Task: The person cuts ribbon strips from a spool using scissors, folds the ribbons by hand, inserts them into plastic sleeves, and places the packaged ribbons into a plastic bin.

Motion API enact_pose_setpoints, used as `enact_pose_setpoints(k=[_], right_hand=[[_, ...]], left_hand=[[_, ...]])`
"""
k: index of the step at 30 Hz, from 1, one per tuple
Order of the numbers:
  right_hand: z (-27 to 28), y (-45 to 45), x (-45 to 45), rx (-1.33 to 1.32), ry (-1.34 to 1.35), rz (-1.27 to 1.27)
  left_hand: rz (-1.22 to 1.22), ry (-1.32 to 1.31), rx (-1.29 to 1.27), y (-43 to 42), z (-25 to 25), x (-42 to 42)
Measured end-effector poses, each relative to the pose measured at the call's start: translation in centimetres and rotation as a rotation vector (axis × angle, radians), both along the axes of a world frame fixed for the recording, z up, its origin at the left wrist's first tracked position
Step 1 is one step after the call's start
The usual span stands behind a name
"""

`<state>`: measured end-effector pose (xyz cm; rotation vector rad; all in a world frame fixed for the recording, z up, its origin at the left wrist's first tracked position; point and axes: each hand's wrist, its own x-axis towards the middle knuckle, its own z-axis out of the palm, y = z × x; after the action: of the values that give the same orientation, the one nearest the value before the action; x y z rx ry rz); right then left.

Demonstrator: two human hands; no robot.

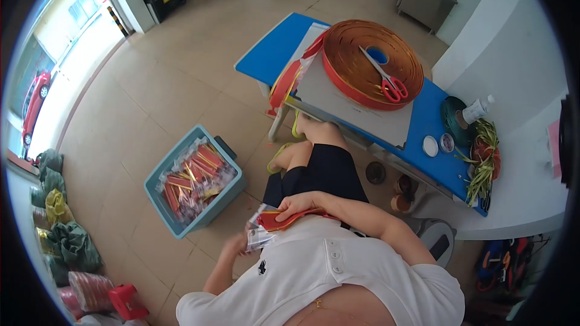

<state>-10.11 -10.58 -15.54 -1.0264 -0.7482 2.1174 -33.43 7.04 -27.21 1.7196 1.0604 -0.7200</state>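
My right hand (299, 205) is closed on a folded red ribbon with gold edges (279, 221), held at my waist. One end of the ribbon lies in or against the mouth of a small clear plastic bag (260, 239); I cannot tell how far in. My left hand (237, 245), somewhat blurred, grips the bag's outer side. On the floor ahead to the left stands a blue-grey crate (232, 182) filled with clear-bagged red and gold ribbons (202, 160).
On the blue table (275, 42) a big roll of red ribbon (344, 78) lies on a grey board, scissors (386, 78) on top. A bottle (477, 110), a green roll (450, 118) and leafy stems (481, 172) are at its right end. Green sacks (75, 244) line the left wall.
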Motion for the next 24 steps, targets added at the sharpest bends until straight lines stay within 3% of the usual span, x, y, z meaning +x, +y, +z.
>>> enact_pose_setpoints(k=[1,7,9,10,11,12,13,14,16,17,21,23,24], right_hand=[[1.2,-0.1,-0.2,0.023,-0.008,-0.027],[1.6,0.0,-0.1,0.077,-0.042,-0.041],[2.2,-0.1,0.1,0.172,-0.195,-0.132],[3.3,-0.3,0.3,0.250,-0.330,-0.223],[4.8,-0.6,0.9,0.330,-0.466,-0.311],[6.7,-1.4,2.0,0.329,-0.498,-0.437],[9.2,-3.1,3.3,0.325,-0.529,-0.561],[11.4,-5.0,4.5,0.316,-0.557,-0.686],[14.9,-8.9,6.3,0.117,-0.500,-0.847],[14.8,-10.4,6.8,0.201,-0.464,-0.997],[14.7,-15.8,7.5,0.281,-0.314,-1.305],[13.3,-16.7,7.6,0.262,-0.274,-1.369],[12.7,-16.8,7.7,0.253,-0.247,-1.404]], left_hand=[[0.150,-0.024,-0.143,-0.9,0.2,-0.1],[0.837,-0.701,-0.457,-4.6,5.3,6.6],[0.869,-0.895,-0.368,-4.0,10.5,9.0],[0.984,-1.080,-0.288,-1.1,8.5,10.4],[0.794,-1.049,0.164,2.6,9.6,11.5],[0.734,-1.030,0.271,4.3,16.2,13.6],[0.657,-1.201,0.238,8.2,17.9,16.0],[0.507,-1.337,0.582,9.8,21.6,19.3],[0.171,-1.597,0.612,11.2,28.1,26.7],[0.009,-1.618,0.584,11.3,30.6,30.6],[-0.276,-1.287,-0.399,13.8,33.7,45.3],[-0.275,-1.246,-0.612,14.8,28.8,53.7],[-0.315,-1.192,-0.423,14.4,26.2,56.6]])
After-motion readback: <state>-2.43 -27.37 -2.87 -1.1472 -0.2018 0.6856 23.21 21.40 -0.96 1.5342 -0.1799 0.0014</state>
